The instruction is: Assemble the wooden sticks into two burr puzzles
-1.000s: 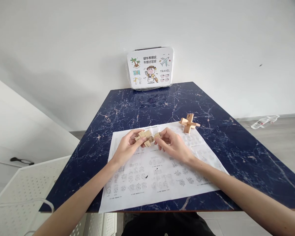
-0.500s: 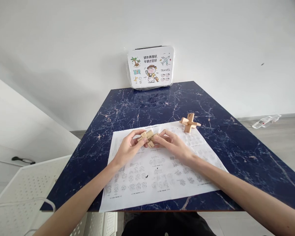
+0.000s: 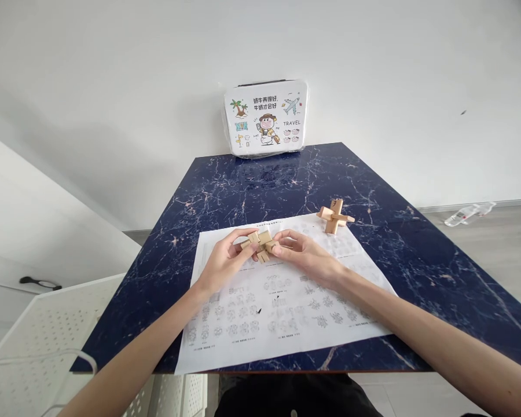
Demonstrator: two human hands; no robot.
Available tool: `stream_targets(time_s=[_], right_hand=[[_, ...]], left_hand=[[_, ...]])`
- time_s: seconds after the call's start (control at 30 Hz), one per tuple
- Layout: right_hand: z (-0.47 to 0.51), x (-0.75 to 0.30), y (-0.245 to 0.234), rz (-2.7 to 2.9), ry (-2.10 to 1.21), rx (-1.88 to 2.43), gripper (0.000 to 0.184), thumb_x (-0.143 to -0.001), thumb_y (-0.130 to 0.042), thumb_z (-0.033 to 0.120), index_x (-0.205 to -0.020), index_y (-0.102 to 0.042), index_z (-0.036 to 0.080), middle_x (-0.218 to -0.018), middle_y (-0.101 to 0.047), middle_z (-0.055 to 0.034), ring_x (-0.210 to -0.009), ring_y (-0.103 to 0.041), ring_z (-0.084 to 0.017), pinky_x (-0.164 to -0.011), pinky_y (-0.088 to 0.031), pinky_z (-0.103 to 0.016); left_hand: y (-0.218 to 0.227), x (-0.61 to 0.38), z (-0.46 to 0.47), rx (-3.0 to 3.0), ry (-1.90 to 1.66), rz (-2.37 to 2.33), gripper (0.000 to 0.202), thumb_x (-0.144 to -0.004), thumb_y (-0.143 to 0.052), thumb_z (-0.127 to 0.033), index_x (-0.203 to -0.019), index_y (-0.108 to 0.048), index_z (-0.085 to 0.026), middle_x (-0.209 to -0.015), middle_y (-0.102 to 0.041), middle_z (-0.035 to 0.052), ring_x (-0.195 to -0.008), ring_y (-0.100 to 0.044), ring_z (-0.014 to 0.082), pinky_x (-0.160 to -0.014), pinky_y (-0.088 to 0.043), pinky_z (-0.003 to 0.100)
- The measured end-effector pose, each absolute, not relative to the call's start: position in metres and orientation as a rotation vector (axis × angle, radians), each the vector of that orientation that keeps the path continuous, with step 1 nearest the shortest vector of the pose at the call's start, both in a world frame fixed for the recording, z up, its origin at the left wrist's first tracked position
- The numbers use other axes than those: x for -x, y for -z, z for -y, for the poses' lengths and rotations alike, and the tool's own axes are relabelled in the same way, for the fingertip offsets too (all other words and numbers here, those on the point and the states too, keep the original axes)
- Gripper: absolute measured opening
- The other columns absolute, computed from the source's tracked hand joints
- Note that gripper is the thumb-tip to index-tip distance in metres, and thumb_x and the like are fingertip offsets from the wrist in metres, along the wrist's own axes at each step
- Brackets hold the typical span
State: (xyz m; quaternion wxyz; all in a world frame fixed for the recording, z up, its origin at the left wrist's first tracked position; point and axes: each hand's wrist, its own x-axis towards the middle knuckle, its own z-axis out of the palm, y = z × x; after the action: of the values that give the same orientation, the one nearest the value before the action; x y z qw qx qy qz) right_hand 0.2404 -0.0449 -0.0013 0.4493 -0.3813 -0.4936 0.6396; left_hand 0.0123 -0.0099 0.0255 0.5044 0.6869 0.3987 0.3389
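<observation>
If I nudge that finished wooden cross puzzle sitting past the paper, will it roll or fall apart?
The assembled light wooden cross-shaped puzzle probably won't roll: its square arms stick out several ways and it rests steadily on the dark blue marbled table. It looks stiff and likely light. On that glossy top it may slide; whether the interlocked sticks loosen is hard to tell.

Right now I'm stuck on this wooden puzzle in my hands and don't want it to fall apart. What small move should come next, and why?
Probably press the end piece inward with the right hand while the left hand steadies the wooden puzzle. Both hands pinch it from opposite sides just above the instruction sheet, and its blocks look nearly closed up. The finished cross puzzle at the sheet's far corner shows a tight fit.
</observation>
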Motion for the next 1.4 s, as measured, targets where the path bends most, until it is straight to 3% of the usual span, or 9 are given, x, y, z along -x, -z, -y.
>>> stream_targets(time_s=[0.23,0.4,0.47,0.53,0.67,0.87,1.07,1.23,1.4], right_hand=[[0.046,-0.235,0.002,1.218,-1.445,1.044,0.042,-0.082,-0.089,0.045,-0.108,-0.06,0.027,-0.126,-0.073,-0.0078,-0.115,-0.073,-0.028,-0.105,-0.054,-0.05],[0.046,-0.237,0.007,1.151,-1.487,1.013,0.041,-0.084,-0.087,0.048,-0.109,-0.062,0.027,-0.124,-0.073,-0.0074,-0.114,-0.072,-0.026,-0.105,-0.055,-0.047],[0.045,-0.237,0.01,1.083,-1.553,0.979,0.041,-0.084,-0.087,0.05,-0.109,-0.062,0.028,-0.123,-0.074,-0.0074,-0.115,-0.072,-0.027,-0.104,-0.055,-0.047],[0.044,-0.237,0.01,1.022,-1.63,0.892,0.041,-0.085,-0.086,0.051,-0.109,-0.061,0.028,-0.119,-0.075,-0.0079,-0.115,-0.072,-0.028,-0.105,-0.055,-0.048],[0.044,-0.233,0.006,0.981,-1.701,0.752,0.039,-0.086,-0.086,0.05,-0.106,-0.062,0.026,-0.116,-0.076,-0.0085,-0.116,-0.072,-0.028,-0.113,-0.05,-0.048],[0.045,-0.229,0.005,1.009,-1.71,0.773,0.043,-0.085,-0.084,0.056,-0.107,-0.063,0.025,-0.118,-0.076,-0.01,-0.119,-0.071,-0.03,-0.113,-0.051,-0.051],[0.046,-0.228,0.011,0.918,-1.736,0.748,0.049,-0.079,-0.092,0.049,-0.109,-0.061,0.025,-0.109,-0.077,-0.0082,-0.113,-0.073,-0.03,-0.113,-0.05,-0.052],[0.047,-0.233,0.006,1.011,-1.716,0.814,0.053,-0.08,-0.091,0.05,-0.116,-0.06,0.027,-0.116,-0.076,-0.0092,-0.112,-0.074,-0.029,-0.105,-0.055,-0.051],[0.047,-0.239,0.004,1.117,-1.702,0.902,0.059,-0.079,-0.09,0.054,-0.123,-0.059,0.03,-0.123,-0.075,-0.0093,-0.112,-0.073,-0.03,-0.102,-0.057,-0.051]], left_hand=[[-0.023,-0.016,0.015,-1.75,-0.87,-0.936,0.039,-0.099,-0.072,-0.043,-0.13,-0.066,-0.021,-0.128,-0.07,0.011,-0.1,-0.075,0.0238,-0.087,-0.065,0.039],[-0.024,-0.017,0.015,-1.79,-0.894,-0.877,0.035,-0.103,-0.066,-0.04,-0.134,-0.065,-0.023,-0.133,-0.064,0.0102,-0.091,-0.074,0.0189,-0.087,-0.066,0.04],[-0.023,-0.017,0.015,-1.832,-0.896,-0.857,0.034,-0.105,-0.06,-0.038,-0.137,-0.063,-0.026,-0.137,-0.061,0.0098,-0.096,-0.073,0.0193,-0.091,-0.065,0.04],[-0.022,-0.017,0.016,-1.919,-0.898,-0.85,0.04,-0.105,-0.06,-0.036,-0.144,-0.058,-0.03,-0.14,-0.058,0.0097,-0.109,-0.07,0.0226,-0.098,-0.062,0.042],[-0.017,-0.015,0.017,-2.231,-0.92,-0.892,0.075,-0.087,-0.083,-0.035,-0.153,-0.047,-0.035,-0.143,-0.055,0.0094,-0.129,-0.06,0.0308,-0.109,-0.055,0.049],[-0.009,-0.013,0.014,-2.402,-1.032,-0.925,0.064,-0.086,-0.087,-0.033,-0.142,-0.055,-0.033,-0.131,-0.062,0.0076,-0.119,-0.065,0.0285,-0.103,-0.056,0.047],[-0.009,-0.015,0.013,-2.46,-1.01,-0.848,0.062,-0.087,-0.086,-0.036,-0.14,-0.055,-0.03,-0.126,-0.062,0.0084,-0.115,-0.066,0.0279,-0.099,-0.057,0.045],[-0.012,-0.013,0.013,-2.451,-0.966,-0.862,0.06,-0.087,-0.086,-0.036,-0.138,-0.057,-0.03,-0.131,-0.063,0.0088,-0.12,-0.065,0.0297,-0.102,-0.056,0.047],[-0.007,-0.01,0.011,-2.408,-0.932,-0.9,0.066,-0.085,-0.087,-0.038,-0.142,-0.055,-0.03,-0.126,-0.069,0.0075,-0.111,-0.069,0.0278,-0.097,-0.058,0.043]])
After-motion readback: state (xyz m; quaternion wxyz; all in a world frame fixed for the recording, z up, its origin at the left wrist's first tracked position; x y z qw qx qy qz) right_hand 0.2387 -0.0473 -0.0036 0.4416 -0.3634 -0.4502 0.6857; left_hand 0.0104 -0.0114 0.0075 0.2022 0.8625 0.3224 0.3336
